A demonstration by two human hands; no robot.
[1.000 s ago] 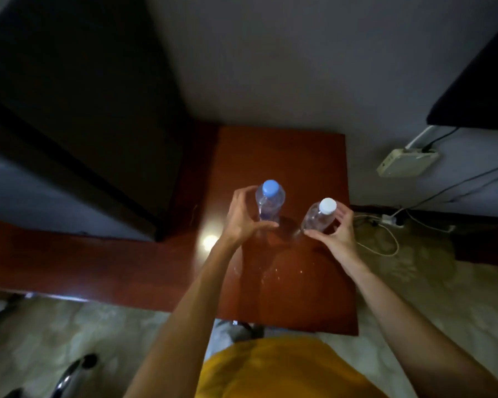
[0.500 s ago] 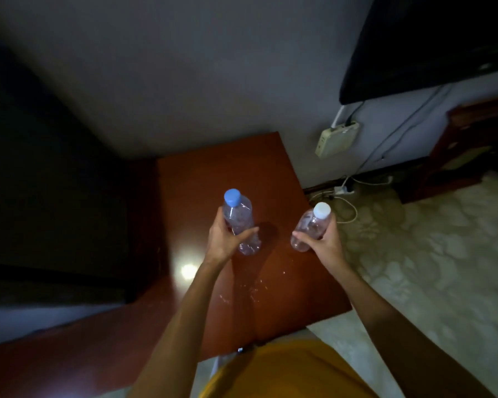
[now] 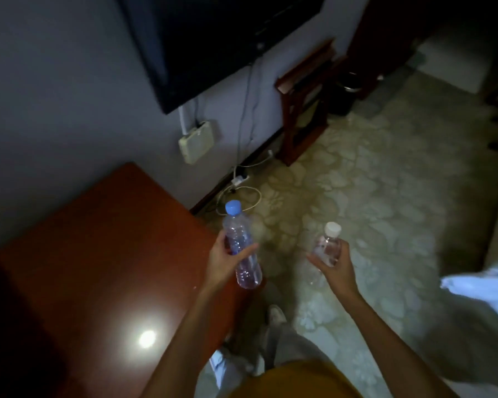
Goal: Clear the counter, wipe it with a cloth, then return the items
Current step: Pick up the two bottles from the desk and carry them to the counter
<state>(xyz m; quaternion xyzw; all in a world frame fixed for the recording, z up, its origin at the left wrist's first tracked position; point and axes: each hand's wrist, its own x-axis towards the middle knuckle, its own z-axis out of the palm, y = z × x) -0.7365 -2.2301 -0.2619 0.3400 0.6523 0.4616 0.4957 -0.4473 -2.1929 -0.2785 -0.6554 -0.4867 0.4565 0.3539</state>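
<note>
the left hand (image 3: pixel 223 264) is gripping the blue-cap bottle (image 3: pixel 241 248), fingers and thumb curled round its middle, holding it upright over the right edge of the counter (image 3: pixel 98 254). the right hand (image 3: pixel 335 268) is gripping the white-cap bottle (image 3: pixel 327 249) the same way, holding it out over the patterned floor (image 3: pixel 385 211), well apart from the counter. a lamp glare (image 3: pixel 147 338) is shining on the wood.

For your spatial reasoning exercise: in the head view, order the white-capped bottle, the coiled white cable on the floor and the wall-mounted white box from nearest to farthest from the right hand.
1. White-capped bottle, gripped in the right hand.
2. Coiled white cable, on the floor, up-left.
3. White box, on the wall, farther up-left.
</note>
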